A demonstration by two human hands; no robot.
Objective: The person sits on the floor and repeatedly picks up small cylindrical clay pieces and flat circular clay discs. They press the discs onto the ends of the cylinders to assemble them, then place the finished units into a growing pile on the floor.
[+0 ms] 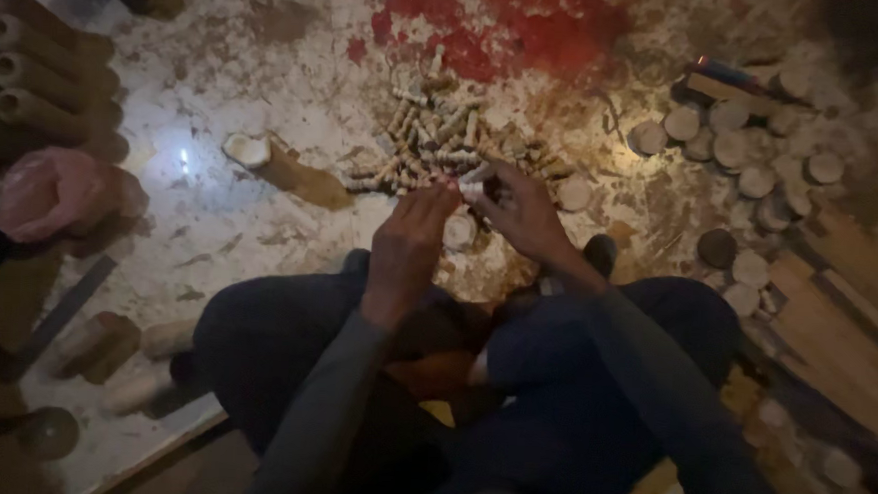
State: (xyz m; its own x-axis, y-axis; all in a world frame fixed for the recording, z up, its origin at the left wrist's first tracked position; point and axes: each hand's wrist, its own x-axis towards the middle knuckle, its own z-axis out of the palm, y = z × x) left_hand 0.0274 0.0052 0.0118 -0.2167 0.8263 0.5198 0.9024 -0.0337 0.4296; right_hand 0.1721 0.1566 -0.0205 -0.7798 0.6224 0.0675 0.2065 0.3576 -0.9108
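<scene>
A heap of small rolled tubes [434,142] lies done; both hands' fingers [482,191] pinch another tube [472,184], round discs [740,148] unused

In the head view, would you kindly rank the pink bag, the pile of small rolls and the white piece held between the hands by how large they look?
1. Pile of small rolls, spread widest.
2. Pink bag, somewhat smaller, though it lies near the frame edge in shadow, so this is unsure.
3. White piece, pinched between left hand and right hand, clearly smallest.
</scene>
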